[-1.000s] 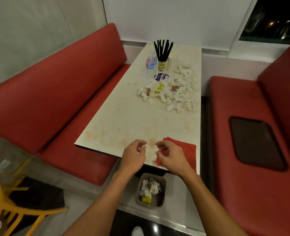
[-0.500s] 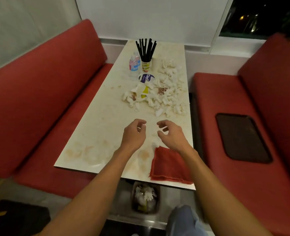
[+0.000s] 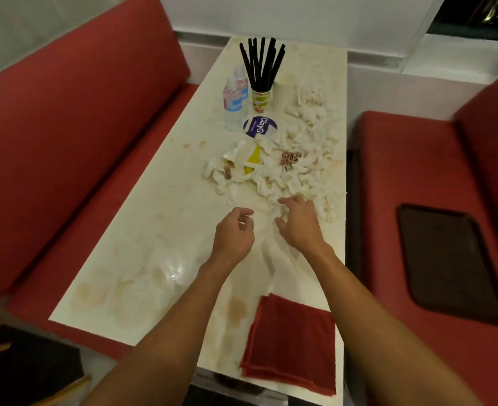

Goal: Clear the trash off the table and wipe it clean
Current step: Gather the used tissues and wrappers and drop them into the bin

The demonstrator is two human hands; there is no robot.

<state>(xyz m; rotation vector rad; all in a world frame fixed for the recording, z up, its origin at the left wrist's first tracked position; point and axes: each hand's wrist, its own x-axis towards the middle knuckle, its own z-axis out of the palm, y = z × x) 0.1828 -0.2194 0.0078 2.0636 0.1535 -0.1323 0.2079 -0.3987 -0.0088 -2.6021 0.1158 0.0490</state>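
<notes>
A heap of crumpled white tissues [image 3: 300, 159] with a yellow-and-white wrapper [image 3: 249, 159] and a small printed scrap [image 3: 289, 159] covers the far right half of the stained cream table [image 3: 142, 230]. My right hand [image 3: 299, 224] hovers at the near edge of the heap, fingers loosely curled and touching the nearest tissues. Just to its left, my left hand [image 3: 234, 232] hangs over bare tabletop with loosely curled fingers and holds nothing. A folded red cloth [image 3: 291, 341] lies at the table's near right corner.
Two small water bottles [image 3: 233, 101], a paper cup of black straws [image 3: 261, 80] and a round purple-and-white lid [image 3: 260, 127] stand behind the heap. Red benches [image 3: 75, 136] flank the table; a dark tray [image 3: 449, 262] lies on the right one.
Both hands have moved forward from above the red cloth to the near edge of the tissue heap. The view has closed in over the table, hiding the bin below.
</notes>
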